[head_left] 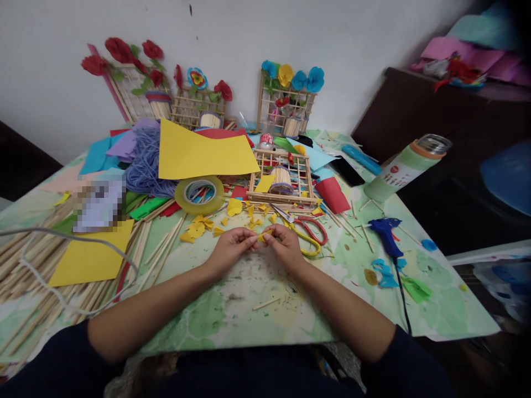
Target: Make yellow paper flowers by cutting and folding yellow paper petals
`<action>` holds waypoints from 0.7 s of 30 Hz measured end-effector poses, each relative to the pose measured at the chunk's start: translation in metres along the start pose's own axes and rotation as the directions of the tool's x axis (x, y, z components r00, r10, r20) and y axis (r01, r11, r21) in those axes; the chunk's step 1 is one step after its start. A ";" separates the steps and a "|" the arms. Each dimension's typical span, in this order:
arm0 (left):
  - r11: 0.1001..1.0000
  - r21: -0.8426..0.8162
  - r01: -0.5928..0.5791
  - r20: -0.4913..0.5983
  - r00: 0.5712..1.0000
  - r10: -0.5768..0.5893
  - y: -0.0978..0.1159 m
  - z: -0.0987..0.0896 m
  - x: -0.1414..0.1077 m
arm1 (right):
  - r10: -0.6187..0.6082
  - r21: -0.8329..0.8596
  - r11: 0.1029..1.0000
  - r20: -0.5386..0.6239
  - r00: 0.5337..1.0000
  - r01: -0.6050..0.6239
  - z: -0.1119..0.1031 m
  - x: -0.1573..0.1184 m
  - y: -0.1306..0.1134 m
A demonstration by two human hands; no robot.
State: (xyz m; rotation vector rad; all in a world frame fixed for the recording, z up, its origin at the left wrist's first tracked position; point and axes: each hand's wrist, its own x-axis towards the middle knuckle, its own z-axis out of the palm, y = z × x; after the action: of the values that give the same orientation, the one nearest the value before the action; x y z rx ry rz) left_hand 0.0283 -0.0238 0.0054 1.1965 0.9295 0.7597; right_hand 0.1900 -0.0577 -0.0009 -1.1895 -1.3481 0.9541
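Yellow paper piece (264, 236): small, narrow, bright yellow, edges slightly curled (fine shape too small to read). Position: between the two hands, above the table (249, 326), just in front of the scissors (305, 232). One end lies at the left hand (240, 242), pinched between thumb and fingertips; the other end at the right hand (280, 240), likewise pinched. Both sets of fingers closed to a pinch, remaining fingers curled; fingertips of the two hands near each other. Yellow scraps (197, 228) lie scattered beyond the left hand, near the tape roll (199, 195).
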 end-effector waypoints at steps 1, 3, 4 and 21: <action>0.999 0.044 -0.025 0.009 1.000 0.025 0.000 -0.001 0.000 | 0.003 0.003 1.000 0.003 1.000 -0.003 0.000 0.000 0.001; 0.971 0.206 -0.120 0.044 0.993 0.114 -0.001 -0.003 -0.001 | 0.017 0.003 1.000 0.005 1.000 -0.017 0.000 -0.001 0.002; 0.932 0.311 -0.187 0.069 0.982 0.174 -0.001 -0.004 -0.001 | 0.026 0.002 1.000 0.001 1.000 -0.026 0.001 -0.001 0.003; -0.119 0.813 -0.571 0.475 0.529 0.703 0.036 -0.045 -0.003 | 0.120 -0.135 0.984 0.046 0.992 -0.113 0.005 -0.002 0.005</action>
State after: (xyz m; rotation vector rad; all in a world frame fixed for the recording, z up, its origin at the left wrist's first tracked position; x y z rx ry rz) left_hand -0.0144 0.0002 0.0363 2.9464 0.8037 1.0918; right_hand 0.1860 -0.0581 -0.0069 -1.3642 -1.4145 0.9988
